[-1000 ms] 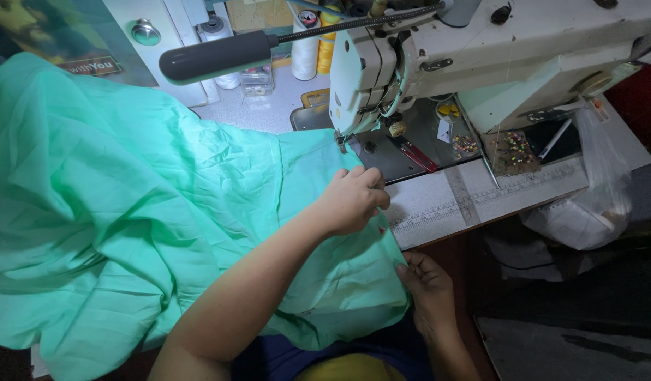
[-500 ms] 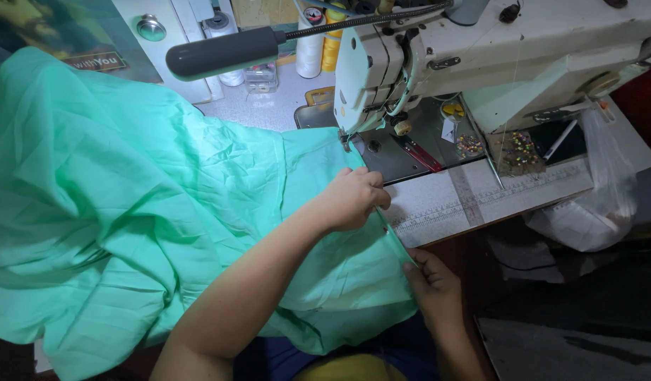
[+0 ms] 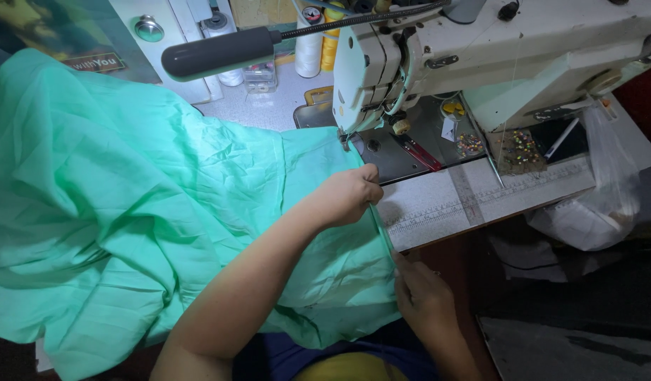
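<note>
While the right hand [image 3: 426, 300] pinches the near edge of the green fabric [image 3: 142, 212] just off the table's front, the left hand [image 3: 347, 194] sits farther up, fingers curled down onto the same hem, pressing it against the machine bed. The cloth spills wide across the lap and table to the left, its edge running straight up under the presser foot [image 3: 345, 141]. Beyond looms the cream sewing machine [image 3: 495, 49], a dark lamp head [image 3: 216, 53] on its flexible neck, and thread spools [image 3: 310, 46] at the back.
</note>
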